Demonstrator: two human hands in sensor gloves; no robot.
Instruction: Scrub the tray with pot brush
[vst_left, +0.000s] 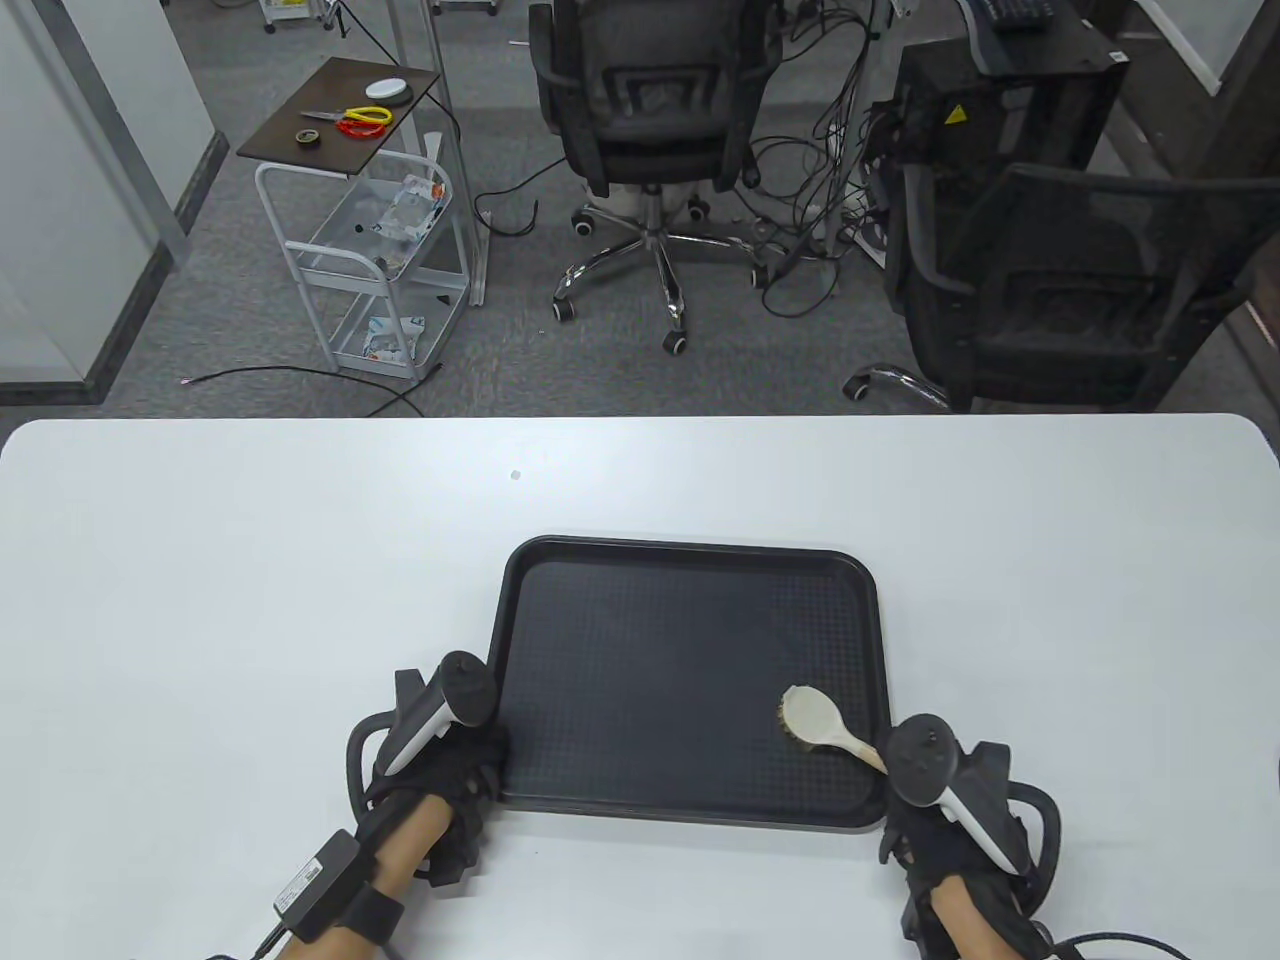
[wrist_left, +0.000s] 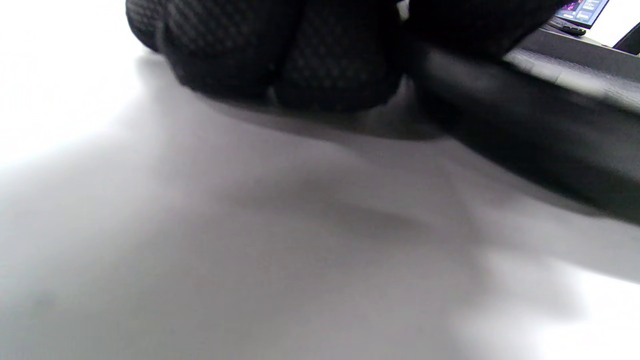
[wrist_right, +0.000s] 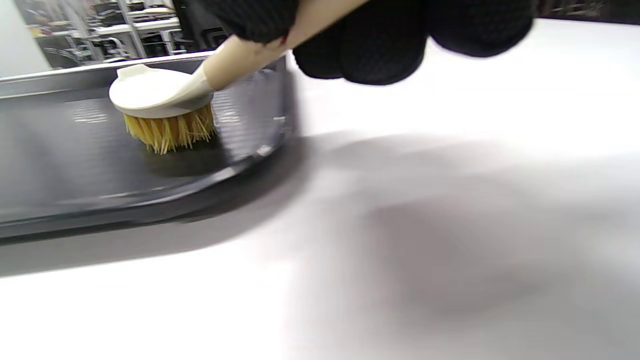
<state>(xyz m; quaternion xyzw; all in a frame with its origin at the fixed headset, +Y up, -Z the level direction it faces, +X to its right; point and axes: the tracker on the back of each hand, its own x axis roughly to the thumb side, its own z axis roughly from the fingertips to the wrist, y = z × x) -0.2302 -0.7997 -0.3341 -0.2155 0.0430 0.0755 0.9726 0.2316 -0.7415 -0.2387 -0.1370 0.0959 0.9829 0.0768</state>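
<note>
A black plastic tray lies on the white table, near the front edge. My right hand grips the cream handle of the pot brush. The brush head rests bristles down on the tray's near right corner; in the right wrist view its yellow bristles touch the tray floor. My left hand holds the tray's near left edge, fingers curled at the rim. In the left wrist view the gloved fingers sit against the tray rim.
The white table stretches wide to the left, right and behind the tray. Beyond its far edge stand two black office chairs, a white cart and cables on the floor.
</note>
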